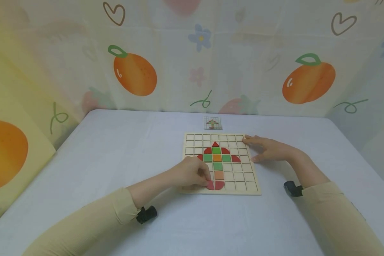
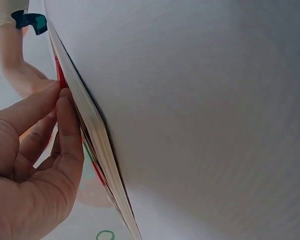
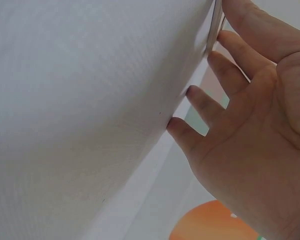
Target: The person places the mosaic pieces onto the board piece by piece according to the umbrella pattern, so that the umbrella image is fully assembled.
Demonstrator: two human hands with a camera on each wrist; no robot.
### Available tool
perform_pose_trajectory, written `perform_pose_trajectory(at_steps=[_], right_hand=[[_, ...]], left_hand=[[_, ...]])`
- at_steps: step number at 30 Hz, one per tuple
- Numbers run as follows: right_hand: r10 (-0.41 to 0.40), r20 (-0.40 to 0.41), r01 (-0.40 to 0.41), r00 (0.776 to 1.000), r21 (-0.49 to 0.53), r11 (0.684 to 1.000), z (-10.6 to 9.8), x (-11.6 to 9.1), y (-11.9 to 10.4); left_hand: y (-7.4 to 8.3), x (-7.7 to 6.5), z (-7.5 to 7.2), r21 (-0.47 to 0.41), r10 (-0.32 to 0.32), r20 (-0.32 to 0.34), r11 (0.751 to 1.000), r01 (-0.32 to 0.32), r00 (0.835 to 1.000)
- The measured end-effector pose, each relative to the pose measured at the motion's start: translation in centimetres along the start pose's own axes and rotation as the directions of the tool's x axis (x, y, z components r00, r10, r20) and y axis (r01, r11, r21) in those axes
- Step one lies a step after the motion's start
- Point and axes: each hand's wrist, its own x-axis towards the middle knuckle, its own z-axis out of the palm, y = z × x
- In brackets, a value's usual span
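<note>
A square wooden grid board (image 1: 240, 181) lies on the table with coloured tiles set in a rocket-like pattern. My left hand (image 1: 190, 172) is over its lower left part, thumb and index finger pinching a red quarter-circle tile (image 1: 210, 185) in the bottom row. A second red quarter-circle tile (image 1: 219, 185) sits right beside it. Above are an orange-pink tile (image 1: 219, 175), green tiles (image 1: 217, 166) and a red triangle (image 1: 215, 144). In the left wrist view the left hand (image 2: 45, 150) meets the board's edge. My right hand (image 1: 268, 148), fingers spread, rests at the board's upper right edge.
A small pattern card (image 1: 212, 123) showing a similar gridded figure lies just beyond the board. The white tablecloth (image 1: 140, 142) reaches back to a fabric backdrop (image 1: 179, 71) printed with fruit. Both wrists wear dark camera mounts (image 1: 146, 214).
</note>
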Motion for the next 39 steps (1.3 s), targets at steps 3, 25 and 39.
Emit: perform_pose_trajectory(at_steps=[3,25,39], right_hand=[[0.000,-0.001,0.000,1.000,0.000,1.000,0.0,-0.1,0.0],[0.004,-0.006,-0.004,1.000,-0.007,1.000,0.1,0.1,0.0],[0.003,-0.003,-0.003,1.000,-0.015,1.000,0.3,0.1,0.2]], left_hand=[[0.0,0.0,0.0,0.001,0.003,0.001,1.000,-0.003,1.000],[-0.2,-0.3,0.0,0.020,0.048,-0.027,0.999,-0.048,0.998],[-1.7,-1.2,-3.2,-0.007,-0.089,-0.233,0.996,0.090,0.968]])
